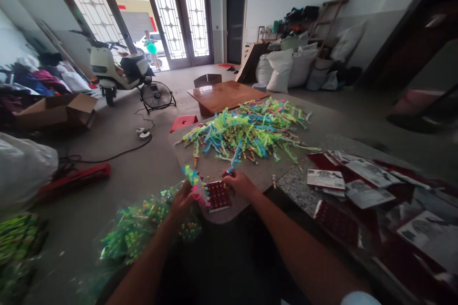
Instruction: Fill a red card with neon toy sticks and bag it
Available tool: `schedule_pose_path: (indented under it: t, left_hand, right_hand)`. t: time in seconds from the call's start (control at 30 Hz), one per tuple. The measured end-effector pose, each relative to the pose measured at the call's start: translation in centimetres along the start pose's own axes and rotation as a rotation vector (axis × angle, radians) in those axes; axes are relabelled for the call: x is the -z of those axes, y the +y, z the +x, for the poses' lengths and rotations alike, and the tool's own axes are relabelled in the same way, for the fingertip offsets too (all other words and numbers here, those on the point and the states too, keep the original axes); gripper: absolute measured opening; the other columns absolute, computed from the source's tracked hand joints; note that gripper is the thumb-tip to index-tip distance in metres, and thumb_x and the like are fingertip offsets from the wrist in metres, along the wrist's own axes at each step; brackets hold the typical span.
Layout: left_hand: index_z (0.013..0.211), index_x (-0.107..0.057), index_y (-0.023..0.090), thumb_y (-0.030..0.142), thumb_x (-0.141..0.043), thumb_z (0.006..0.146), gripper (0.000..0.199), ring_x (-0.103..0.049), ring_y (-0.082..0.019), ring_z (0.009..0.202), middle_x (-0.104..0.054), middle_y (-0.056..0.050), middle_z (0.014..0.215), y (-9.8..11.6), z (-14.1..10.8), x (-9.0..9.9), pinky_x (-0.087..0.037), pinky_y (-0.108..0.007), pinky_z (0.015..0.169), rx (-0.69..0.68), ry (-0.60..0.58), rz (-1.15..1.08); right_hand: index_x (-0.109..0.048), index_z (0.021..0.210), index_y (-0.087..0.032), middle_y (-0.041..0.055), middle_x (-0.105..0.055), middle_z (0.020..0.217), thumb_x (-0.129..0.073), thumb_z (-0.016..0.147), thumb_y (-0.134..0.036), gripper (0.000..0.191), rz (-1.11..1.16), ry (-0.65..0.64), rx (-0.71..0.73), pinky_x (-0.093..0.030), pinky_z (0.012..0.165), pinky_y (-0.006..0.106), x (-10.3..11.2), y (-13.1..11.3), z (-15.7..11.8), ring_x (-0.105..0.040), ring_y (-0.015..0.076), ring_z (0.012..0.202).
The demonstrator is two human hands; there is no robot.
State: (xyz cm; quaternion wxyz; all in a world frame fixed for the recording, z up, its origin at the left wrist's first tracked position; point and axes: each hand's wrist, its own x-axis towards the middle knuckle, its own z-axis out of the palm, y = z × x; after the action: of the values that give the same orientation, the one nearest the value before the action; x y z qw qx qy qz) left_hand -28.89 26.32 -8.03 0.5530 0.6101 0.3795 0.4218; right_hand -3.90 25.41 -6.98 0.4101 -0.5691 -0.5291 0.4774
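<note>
A dark red card (pixel 219 196) dotted with rows of small round marks is gripped at its left side by my left hand (pixel 182 201). Along that edge sits a row of small sticks with pink, green and blue streamers (pixel 197 186), partly covering my left fingers. My right hand (pixel 239 183) is closed at the card's upper right corner, pinching a thin stick whose blue streamer (pixel 236 156) rises above the fingers. Just beyond both hands, a heap of striped sticks with green, blue and white streamers (pixel 236 128) is spread over the grey tabletop (pixel 182 152).
On the right lie dark red cards and white printed labels (pixel 325 178). A clear bag of green streamers (pixel 139 228) is below left. Behind stand a brown table (pixel 229 93), red stool (pixel 184 122), fan (pixel 157 94), scooter (pixel 110 66) and white sacks (pixel 281 69). A person (pixel 151 47) is at the doorway.
</note>
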Motion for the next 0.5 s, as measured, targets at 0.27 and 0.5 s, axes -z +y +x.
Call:
schedule_pose_path:
  t: [0.27,0.5]
  left_hand:
    - [0.142,-0.063,0.02,0.064,-0.074,0.08,0.076,-0.059,-0.038,0.134,-0.062,-0.015,0.149,-0.4,0.0,0.1,-0.05,-0.046,0.11,-0.022,-0.008,-0.005]
    - [0.135,-0.068,0.017,0.067,-0.076,0.077,0.077,-0.067,-0.037,0.121,-0.068,-0.016,0.139,0.4,-0.1,-0.1,-0.056,-0.043,0.099,-0.01,-0.01,-0.016]
  right_hand:
    - [-0.069,0.073,-0.018,-0.0017,-0.067,0.068,-0.063,0.089,-0.026,0.019,-0.263,-0.075,0.067,-0.036,0.058,0.022,-2.1,-0.8,1.7,-0.058,0.0138,0.066]
    - [-0.072,0.073,-0.016,0.0016,-0.068,0.07,-0.064,0.095,-0.027,0.025,-0.466,-0.04,0.12,-0.034,0.061,0.024,-2.9,-0.7,2.2,-0.059,0.0143,0.068]
